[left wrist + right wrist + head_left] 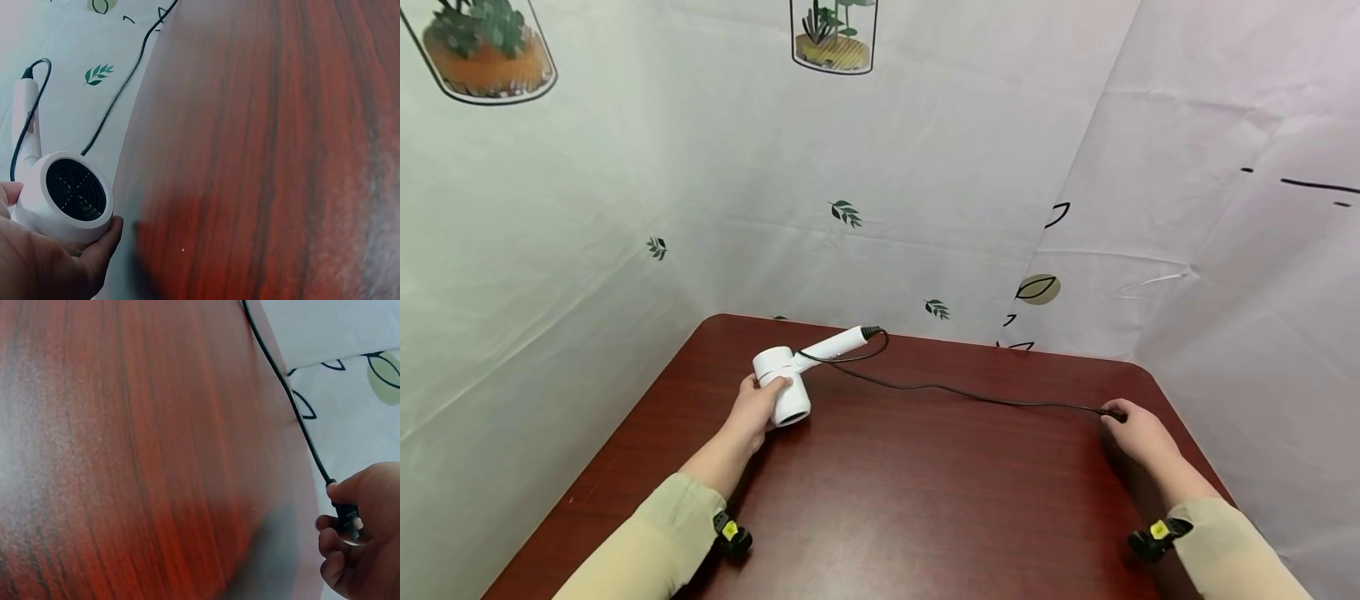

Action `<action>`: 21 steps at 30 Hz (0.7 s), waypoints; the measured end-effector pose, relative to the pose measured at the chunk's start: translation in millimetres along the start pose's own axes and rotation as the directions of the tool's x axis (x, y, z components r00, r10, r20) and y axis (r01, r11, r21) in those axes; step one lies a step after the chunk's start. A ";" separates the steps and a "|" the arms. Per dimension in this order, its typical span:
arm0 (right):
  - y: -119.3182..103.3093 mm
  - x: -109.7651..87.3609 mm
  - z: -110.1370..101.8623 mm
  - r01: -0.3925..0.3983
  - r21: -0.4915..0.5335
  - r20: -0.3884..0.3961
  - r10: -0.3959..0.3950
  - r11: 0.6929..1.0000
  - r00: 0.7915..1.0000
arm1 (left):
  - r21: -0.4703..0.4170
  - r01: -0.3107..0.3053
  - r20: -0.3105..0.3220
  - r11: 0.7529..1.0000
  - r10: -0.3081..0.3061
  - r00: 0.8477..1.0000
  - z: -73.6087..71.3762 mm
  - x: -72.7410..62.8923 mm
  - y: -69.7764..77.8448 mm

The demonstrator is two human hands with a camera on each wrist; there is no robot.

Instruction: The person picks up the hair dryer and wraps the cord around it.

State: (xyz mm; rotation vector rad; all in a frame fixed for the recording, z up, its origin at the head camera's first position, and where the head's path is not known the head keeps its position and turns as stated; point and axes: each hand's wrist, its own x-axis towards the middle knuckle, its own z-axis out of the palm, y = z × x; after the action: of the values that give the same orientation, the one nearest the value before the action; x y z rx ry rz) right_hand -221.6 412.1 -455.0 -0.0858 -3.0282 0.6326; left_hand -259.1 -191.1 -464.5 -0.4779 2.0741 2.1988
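A white hair dryer (786, 392) is over the left side of the table, its handle pointing to the back right. My left hand (756, 412) grips the barrel, thumb on top; in the left wrist view the dryer's dark round grille (76, 190) faces the camera. From the handle's end a thin black cord (940, 387) loops over the handle and stretches across to the right. There my right hand (1142, 433) pinches the black plug (345, 519) at the cord's end between thumb and fingers. The palm partly hides the plug.
The dark red wooden table (925, 492) has rounded back corners. White sheeting (910, 167) printed with leaves and potted plants hangs behind and along both sides, close to the table's edges. Each sleeved wrist carries a small black camera (733, 537).
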 end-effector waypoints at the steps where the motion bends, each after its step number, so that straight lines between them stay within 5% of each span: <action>1: -1.5 -0.1 -0.4 0.025 -0.002 -0.009 -0.025 1.000 1.000 | -0.003 -0.001 -0.003 1.000 0.001 1.000 -0.2 -0.3 0.0; 15: -39.5 3.2 -8.6 0.264 0.018 -0.085 -0.262 0.964 0.961 | 0.004 -0.022 -0.020 1.000 0.022 1.000 1.2 -1.3 3.8; 21: -62.4 -1.1 -8.8 0.336 0.036 -0.048 -0.334 0.941 0.941 | 0.029 -0.038 -0.019 0.999 0.039 0.999 2.1 -1.9 3.5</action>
State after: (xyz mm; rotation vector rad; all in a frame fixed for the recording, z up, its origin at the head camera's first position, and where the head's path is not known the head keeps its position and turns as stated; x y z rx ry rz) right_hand -222.8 358.4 -422.0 0.4053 -2.8832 0.6523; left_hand -258.7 -189.0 -460.5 -0.4623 2.1387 2.1910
